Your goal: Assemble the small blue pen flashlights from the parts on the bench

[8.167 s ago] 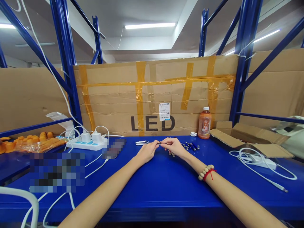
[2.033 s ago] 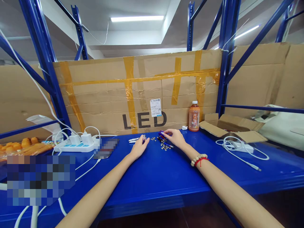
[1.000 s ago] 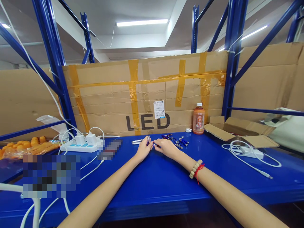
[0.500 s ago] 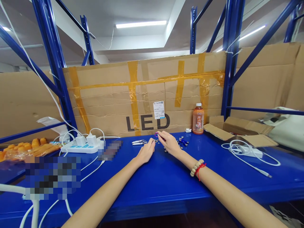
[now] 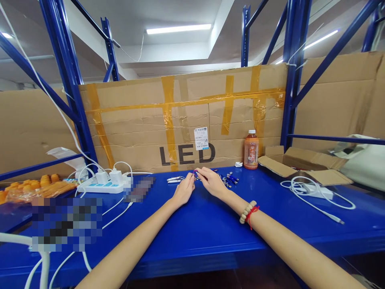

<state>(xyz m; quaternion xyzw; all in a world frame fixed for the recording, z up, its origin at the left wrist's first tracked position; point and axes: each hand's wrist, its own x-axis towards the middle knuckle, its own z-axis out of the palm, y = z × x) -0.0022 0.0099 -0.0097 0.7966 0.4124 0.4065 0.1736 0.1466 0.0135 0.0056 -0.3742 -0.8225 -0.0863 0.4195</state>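
Note:
My left hand [image 5: 184, 191] is closed in a pinch above the blue shelf top; what sits between its fingertips is too small to make out. Close beside it, my right hand [image 5: 213, 184] pinches a small purple loop [image 5: 195, 172], which reaches the left fingertips. Left of the hands lie slim silver cylinders [image 5: 173, 181] with thin cords or rings at one end. Beyond my right hand are several small dark blue cylinders [image 5: 233, 179], with small round silver pieces scattered around them. Part of this pile is hidden behind the right hand.
A bottle of orange-red drink [image 5: 251, 150] stands at the back, near an open cardboard box [image 5: 303, 160]. A coiled white cable [image 5: 319, 194] lies at right. On the left are a white power strip [image 5: 105, 185] with plugs and bagged orange pieces [image 5: 33, 186].
My right hand has moved slightly left and lower, bringing the purple loop to my left fingertips. More of the pile behind the right hand shows. The left hand has barely shifted.

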